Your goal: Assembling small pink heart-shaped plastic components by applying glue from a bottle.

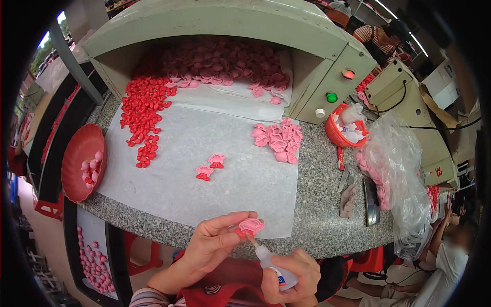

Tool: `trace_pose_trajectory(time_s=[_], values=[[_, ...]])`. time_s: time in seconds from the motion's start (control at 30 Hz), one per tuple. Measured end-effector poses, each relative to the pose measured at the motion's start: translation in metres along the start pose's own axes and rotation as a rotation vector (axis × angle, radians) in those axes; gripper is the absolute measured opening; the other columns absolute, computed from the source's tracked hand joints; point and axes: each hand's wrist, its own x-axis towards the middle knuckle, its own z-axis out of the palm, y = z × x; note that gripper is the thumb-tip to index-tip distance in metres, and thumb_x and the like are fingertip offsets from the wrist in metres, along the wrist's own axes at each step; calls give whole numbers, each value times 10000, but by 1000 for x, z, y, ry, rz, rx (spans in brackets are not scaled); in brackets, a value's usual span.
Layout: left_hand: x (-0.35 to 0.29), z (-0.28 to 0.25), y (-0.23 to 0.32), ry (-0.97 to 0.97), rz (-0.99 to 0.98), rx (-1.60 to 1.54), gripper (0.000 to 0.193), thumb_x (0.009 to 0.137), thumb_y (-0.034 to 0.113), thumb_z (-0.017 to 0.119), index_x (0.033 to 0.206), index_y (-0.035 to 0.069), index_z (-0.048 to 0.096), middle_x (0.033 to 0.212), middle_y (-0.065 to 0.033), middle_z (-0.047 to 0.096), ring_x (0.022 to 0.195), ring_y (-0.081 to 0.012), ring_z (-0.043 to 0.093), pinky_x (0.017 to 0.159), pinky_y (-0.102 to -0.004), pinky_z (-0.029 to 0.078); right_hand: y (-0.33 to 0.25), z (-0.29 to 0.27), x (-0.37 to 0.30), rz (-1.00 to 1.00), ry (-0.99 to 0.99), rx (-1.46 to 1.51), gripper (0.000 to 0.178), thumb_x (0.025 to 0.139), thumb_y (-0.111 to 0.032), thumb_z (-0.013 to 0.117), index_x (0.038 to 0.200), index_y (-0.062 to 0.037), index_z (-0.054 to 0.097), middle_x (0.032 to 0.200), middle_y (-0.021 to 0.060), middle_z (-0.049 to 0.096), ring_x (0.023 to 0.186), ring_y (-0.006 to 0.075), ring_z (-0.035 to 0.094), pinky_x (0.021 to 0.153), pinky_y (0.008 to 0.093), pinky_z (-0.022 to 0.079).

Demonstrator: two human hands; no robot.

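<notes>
Above the near edge of the speckled stone bench (317, 225), a small pink-and-red moulded piece (251, 225) is pinched in the left hand (215, 243); a white plastic squeeze bottle (267, 260) is clasped in the right hand (297, 275). Through over-squeezing, the piece could be smeared.

A tilted white bottle (266, 259) points at a small pink-and-red piece (251, 225).

From my remote feed I see the left hand (214, 240) near half past six, pinched and aimed toward two o'clock, its forearm (175, 276) entering from seven, while the right hand (299, 273) curls in a grip near half past five.
</notes>
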Motion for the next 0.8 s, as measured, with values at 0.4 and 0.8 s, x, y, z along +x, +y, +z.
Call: trace_pose_trajectory(time_s=[0.4,0.8], values=[[-3,-6,1,48,6,32,356,807,2,567,1160,44,548,1237,-165,494,1173,-349,445,981,-428,378,4,6,-1,39,-18,27,261,591,1,674,840,12,594,594,53,586,379,115,426,360,209,326],[-2,-8,-2,57,28,38,364,797,-3,573,1157,45,552,1238,-163,492,1165,-344,455,983,-420,376,6,5,-2,33,2,19,261,606,6,672,853,8,590,601,47,591,380,117,430,362,220,329]])
